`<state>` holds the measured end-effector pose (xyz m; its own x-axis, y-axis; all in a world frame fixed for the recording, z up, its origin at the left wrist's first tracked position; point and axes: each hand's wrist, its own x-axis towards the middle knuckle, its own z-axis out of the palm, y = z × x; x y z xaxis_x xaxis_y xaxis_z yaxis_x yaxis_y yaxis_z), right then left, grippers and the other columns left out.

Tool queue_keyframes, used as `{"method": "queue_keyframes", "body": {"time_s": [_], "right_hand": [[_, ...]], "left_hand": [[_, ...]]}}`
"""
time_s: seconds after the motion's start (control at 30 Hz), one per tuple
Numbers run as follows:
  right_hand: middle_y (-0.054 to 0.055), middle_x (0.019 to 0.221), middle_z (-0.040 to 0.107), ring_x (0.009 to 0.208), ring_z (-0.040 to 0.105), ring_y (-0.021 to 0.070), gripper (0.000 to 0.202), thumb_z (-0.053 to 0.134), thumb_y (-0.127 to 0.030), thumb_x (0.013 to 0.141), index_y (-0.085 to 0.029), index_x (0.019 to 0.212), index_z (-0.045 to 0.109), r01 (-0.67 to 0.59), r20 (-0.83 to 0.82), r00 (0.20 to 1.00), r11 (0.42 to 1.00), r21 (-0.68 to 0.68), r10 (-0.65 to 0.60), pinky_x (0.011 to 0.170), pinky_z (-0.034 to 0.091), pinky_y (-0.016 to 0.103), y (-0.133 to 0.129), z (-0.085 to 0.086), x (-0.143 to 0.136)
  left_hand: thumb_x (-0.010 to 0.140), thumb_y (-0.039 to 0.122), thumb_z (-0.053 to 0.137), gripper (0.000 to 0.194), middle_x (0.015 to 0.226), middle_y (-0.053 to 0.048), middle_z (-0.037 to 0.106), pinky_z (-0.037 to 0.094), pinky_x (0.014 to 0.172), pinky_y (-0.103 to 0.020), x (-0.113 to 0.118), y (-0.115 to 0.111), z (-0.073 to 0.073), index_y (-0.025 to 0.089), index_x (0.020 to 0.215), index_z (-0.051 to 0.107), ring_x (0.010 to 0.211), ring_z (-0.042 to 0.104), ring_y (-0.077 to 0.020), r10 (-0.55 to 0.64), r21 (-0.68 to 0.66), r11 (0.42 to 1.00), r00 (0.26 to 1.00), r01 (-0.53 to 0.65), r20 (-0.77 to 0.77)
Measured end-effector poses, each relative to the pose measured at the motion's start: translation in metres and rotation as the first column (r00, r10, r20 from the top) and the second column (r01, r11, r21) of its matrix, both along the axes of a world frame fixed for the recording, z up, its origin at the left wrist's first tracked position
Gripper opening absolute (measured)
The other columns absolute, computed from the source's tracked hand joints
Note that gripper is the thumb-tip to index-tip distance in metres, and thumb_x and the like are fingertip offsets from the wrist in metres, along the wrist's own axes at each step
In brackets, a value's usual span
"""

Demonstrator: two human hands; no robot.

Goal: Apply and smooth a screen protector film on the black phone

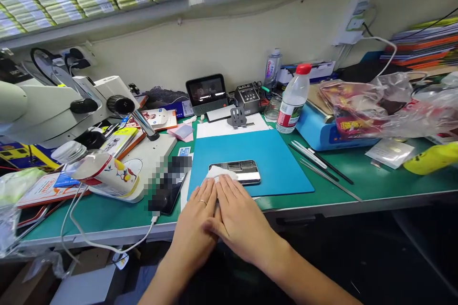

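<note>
A smartphone (pixel 250 172) with a glossy, reflective face lies flat on the blue mat (pixel 282 162). Over its left end is a white cloth or tissue (pixel 215 170), partly hidden under fingertips. My left hand (pixel 199 214) rests its outstretched fingers at the cloth's lower edge, a ring on one of them. Beside it, my right hand (pixel 241 214) also has its fingers stretched out flat against the cloth, its thumb crossing over the left hand. Left of the mat lies a dark phone (pixel 173 190), partly pixelated, with a white cable (pixel 148 231) plugged in.
A microscope (pixel 46 109) and a plastic bottle (pixel 107 171) are at left. Behind the mat stand a small screen (pixel 206 93) and a red-capped bottle (pixel 294 100). Tweezers and thin tools (pixel 318 162) lie right of the mat, near a yellow bottle (pixel 432 157).
</note>
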<state>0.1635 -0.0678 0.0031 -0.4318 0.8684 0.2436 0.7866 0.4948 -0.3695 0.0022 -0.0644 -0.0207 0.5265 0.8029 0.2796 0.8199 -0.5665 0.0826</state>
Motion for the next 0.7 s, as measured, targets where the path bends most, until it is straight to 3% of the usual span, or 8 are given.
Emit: {"method": "queue_keyframes", "body": {"time_s": [0.17,0.37,0.53,0.7], "right_hand": [[0.024,0.160,0.036,0.151,0.033,0.0343,0.090,0.025,-0.069,0.099,0.001,0.153,0.040,0.022,0.051,0.999,0.998,-0.052,-0.020,0.125,0.027,0.051,0.015,0.004,0.007],[0.023,0.160,0.036,0.150,0.034,0.0352,0.090,0.025,-0.069,0.099,0.001,0.153,0.040,0.038,0.088,0.995,0.999,-0.013,-0.037,0.124,0.031,0.052,-0.001,-0.002,0.034],[0.026,0.157,0.041,0.149,0.037,0.0355,0.085,0.023,-0.063,0.102,0.004,0.150,0.044,0.064,0.137,0.988,0.998,0.011,-0.065,0.122,0.032,0.056,0.014,0.001,0.056],[0.028,0.154,0.046,0.145,0.043,0.0379,0.084,0.031,-0.064,0.100,0.003,0.149,0.046,0.029,0.148,0.988,0.997,0.066,-0.039,0.119,0.038,0.058,0.003,0.002,0.063]], "left_hand": [[0.094,0.016,0.041,0.058,0.158,-0.016,0.043,0.039,0.120,-0.048,0.015,0.013,0.011,0.007,0.151,0.044,0.148,0.041,-0.0279,0.047,-0.046,0.998,0.999,-0.047,0.002],[0.092,0.016,0.042,0.060,0.158,-0.016,0.042,0.037,0.121,-0.047,0.043,0.001,0.014,0.004,0.150,0.045,0.149,0.038,-0.0290,0.017,-0.043,0.999,0.999,-0.016,0.041],[0.095,0.022,0.042,0.058,0.157,-0.015,0.044,0.033,0.123,-0.045,0.067,0.020,0.020,0.005,0.150,0.047,0.148,0.040,-0.0274,0.019,-0.133,0.991,0.996,-0.006,0.092],[0.093,0.022,0.044,0.060,0.159,-0.014,0.042,0.033,0.123,-0.045,0.071,0.006,0.018,0.006,0.151,0.046,0.150,0.037,-0.0282,0.020,-0.108,0.994,0.993,-0.008,0.118]]}}
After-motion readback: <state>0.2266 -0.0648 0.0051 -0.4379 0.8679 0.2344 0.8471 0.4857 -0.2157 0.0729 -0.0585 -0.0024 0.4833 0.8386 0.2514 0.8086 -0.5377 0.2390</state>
